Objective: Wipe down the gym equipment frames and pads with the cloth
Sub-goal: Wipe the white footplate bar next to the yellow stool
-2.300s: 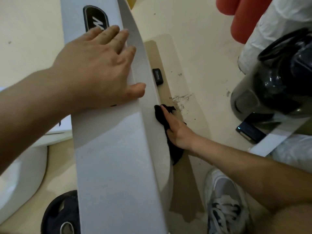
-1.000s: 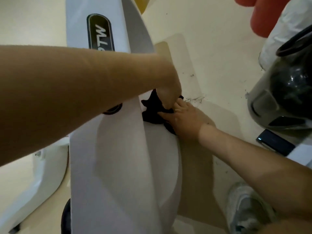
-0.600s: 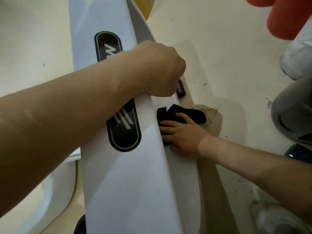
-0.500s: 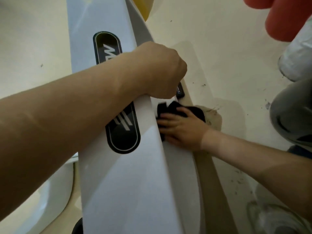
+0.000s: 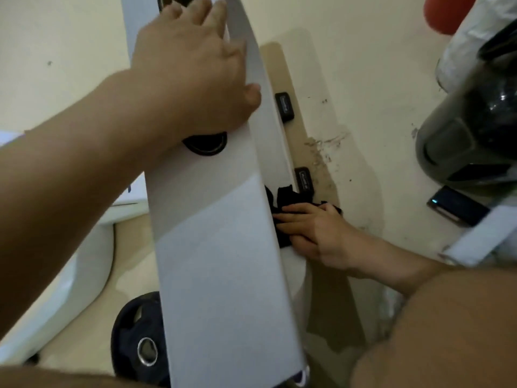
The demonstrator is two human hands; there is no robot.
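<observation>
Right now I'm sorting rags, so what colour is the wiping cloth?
The cloth is black, clearest in the head view.

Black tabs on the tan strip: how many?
2: one tab beside the left hand, one just above the cloth. The frame may hide more.

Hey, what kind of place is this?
Probably a gym: a black weight plate lies beside a white machine frame with a black cloth pressed against it, and a red foam pad shows top right.
</observation>
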